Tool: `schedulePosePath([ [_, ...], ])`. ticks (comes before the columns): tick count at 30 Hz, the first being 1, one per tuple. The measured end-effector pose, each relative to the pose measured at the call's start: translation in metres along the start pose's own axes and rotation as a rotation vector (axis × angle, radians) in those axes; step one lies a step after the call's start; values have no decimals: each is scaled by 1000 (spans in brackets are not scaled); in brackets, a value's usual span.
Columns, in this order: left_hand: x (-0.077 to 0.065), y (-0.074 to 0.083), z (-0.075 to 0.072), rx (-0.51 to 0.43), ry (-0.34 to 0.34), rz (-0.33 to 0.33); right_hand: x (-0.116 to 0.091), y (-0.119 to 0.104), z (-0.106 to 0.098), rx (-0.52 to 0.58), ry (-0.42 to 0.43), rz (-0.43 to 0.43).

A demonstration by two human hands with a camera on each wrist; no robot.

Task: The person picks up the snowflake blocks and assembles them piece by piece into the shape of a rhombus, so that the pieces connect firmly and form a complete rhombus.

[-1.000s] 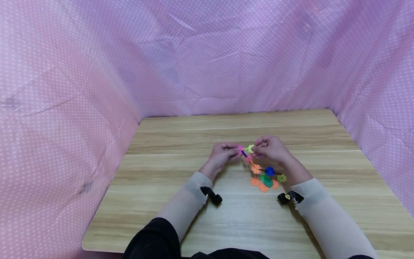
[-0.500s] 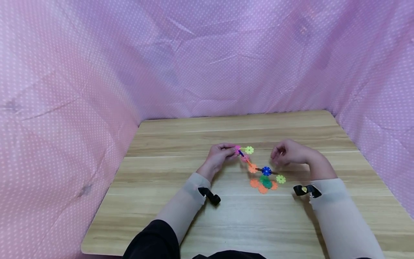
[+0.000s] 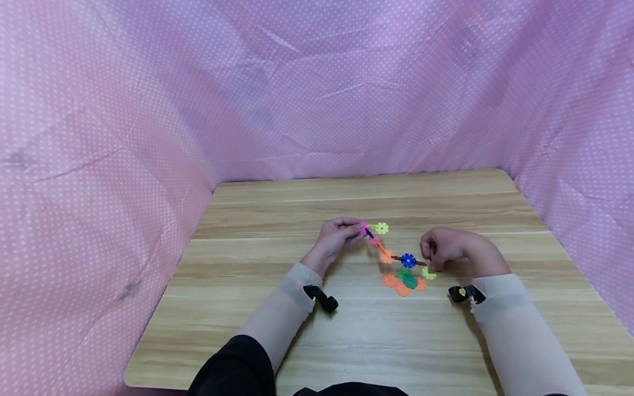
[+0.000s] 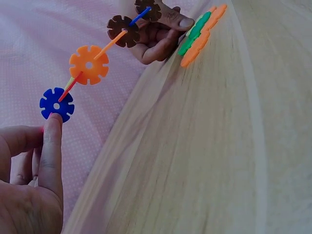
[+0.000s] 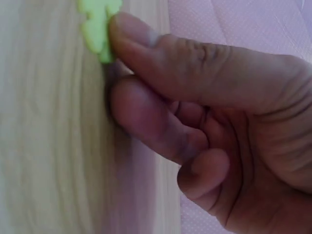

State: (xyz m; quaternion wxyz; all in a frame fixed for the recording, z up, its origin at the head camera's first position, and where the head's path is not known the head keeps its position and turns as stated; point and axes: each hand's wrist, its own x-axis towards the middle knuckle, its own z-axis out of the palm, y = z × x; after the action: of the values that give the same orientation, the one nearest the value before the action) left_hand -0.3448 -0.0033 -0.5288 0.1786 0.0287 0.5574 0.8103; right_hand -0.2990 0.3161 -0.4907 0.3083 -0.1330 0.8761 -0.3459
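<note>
- While the fingers of the left hand (image 3: 333,239) pinch the magenta end of a chain (image 3: 387,257) of flower-shaped discs, its length slants towards the other hand, probably held up to be steady and clear of the surface (image 3: 376,335).
- The right hand (image 3: 448,245) has its fingers curled and its thumb against a yellow-green disc (image 5: 95,27); whether it grips that disc or merely touches it, I cannot tell.
- Near that disc lie green discs (image 3: 410,280) and orange discs (image 3: 403,290), close together, likely placed there for easy reach.
- Counted by eye, the chain has eight discs in line: one magenta, two blue, one pink, two orange, two brown; a side branch adds two yellow discs (image 3: 382,228).
- Off the chain there are three orange, two green and the one at the thumb.
- Farther out, two wrist cameras (image 3: 329,304) sit below the hands, and dotted pink cloth (image 3: 317,82) hangs behind the surface and along its sides.
</note>
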Motion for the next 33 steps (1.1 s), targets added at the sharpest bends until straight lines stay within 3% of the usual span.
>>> schedulePosePath([
  [13, 1, -2, -1, -18, 5, 9, 11, 9, -4, -62, 334, -61],
  [20, 2, -2, -1, -11, 16, 2, 15, 12, -3, -68, 343, -48],
  [27, 2, -2, -1, -15, 18, 3, 20, 13, -2, -103, 382, -90],
  [33, 2, -3, -1, -14, 16, 7, 23, 4, -3, 16, 391, -81],
])
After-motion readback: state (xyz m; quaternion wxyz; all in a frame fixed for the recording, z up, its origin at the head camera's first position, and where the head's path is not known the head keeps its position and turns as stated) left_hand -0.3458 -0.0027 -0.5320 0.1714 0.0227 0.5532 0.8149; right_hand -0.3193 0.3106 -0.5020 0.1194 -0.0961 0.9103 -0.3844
